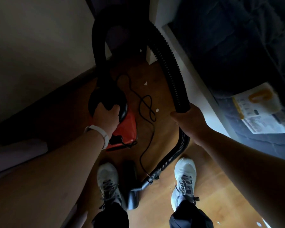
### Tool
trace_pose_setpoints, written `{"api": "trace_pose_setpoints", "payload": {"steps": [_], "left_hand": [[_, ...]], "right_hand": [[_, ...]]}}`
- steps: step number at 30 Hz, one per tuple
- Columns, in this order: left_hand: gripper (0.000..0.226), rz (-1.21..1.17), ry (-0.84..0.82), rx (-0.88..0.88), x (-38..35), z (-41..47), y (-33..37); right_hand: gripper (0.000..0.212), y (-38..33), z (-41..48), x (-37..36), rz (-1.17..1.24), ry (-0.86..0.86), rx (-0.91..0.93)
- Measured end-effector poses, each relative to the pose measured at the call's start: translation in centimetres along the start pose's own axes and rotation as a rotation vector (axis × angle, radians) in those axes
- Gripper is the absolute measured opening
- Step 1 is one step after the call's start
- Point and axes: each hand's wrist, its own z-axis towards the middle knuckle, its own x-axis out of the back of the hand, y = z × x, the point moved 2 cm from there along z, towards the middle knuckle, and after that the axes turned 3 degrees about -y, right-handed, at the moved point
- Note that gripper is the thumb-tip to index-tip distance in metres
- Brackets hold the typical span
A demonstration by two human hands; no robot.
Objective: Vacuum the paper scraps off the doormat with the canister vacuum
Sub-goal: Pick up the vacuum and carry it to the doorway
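The step in hand is judged to be setting up and positioning. No scrap is being drawn in yet. The black domed top of the red-bodied plastic canister vacuum is gripped by the left hand at nine o'clock, with the fingers curled over its handle. The black ribbed flexible hose is clamped in the right hand at three o'clock, and the two hands are held well apart. From the canister the hose is arched up to twelve o'clock and brought down through the right hand. It is then carried on to the grey plastic nozzle, seen at six o'clock between the white laced trainers.

Small white torn paper scraps are seen on the pale wooden floor between the hands. They lie just beside the thin black power cord, which is laid in loose loops.

For the next move, the nozzle would need to be swung from six o'clock towards twelve, where the scraps lie. The cord would need to be kept out of its path.

The doormat cannot be identified with certainty. A dark patch under the hose arch at twelve o'clock, with one scrap at its edge, may be it, but the light is too dim. Whether the canister is lifted or resting cannot be told, nor whether the cord is plugged in — its far end is cut off from view. The nozzle mouth is blurred, so contact with the floor is unclear. At two o'clock a dark blue padded surface is made out only vaguely.
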Motion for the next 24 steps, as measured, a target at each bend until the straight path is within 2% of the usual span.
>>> {"api": "trace_pose_setpoints", "payload": {"steps": [4,10,13,15,17,19,21,24], "left_hand": [[0.025,0.026,-0.015,0.032,0.0,1.4,-1.2],[0.012,0.001,-0.046,0.078,-0.8,2.3,-1.9],[0.024,0.012,-0.046,0.089,-0.7,2.9,-2.3],[0.040,0.027,-0.022,0.066,-0.6,2.9,-2.5],[0.065,0.092,0.069,-0.030,-0.4,2.7,-2.5],[0.082,0.334,0.216,-0.225,-0.5,2.0,-2.0],[0.077,0.580,0.290,-0.479,-1.7,0.6,-1.1],[0.043,0.678,0.156,-0.769,-5.4,-0.3,-1.0]], "right_hand": [[0.022,0.6,0.9,-0.4,-0.037,0.000,-0.001],[0.028,1.4,1.8,-0.8,-0.052,-0.003,0.007],[0.028,1.5,1.9,-1.0,-0.062,-0.024,0.003],[0.018,1.4,2.0,-1.0,-0.061,-0.035,0.011],[0.024,1.2,2.0,-1.0,-0.059,-0.037,0.031],[0.029,1.1,2.0,-1.1,-0.051,-0.038,0.045],[0.026,1.0,2.0,-1.0,-0.041,-0.067,0.049],[0.027,1.3,2.6,-0.7,-0.057,-0.074,0.062]]}}
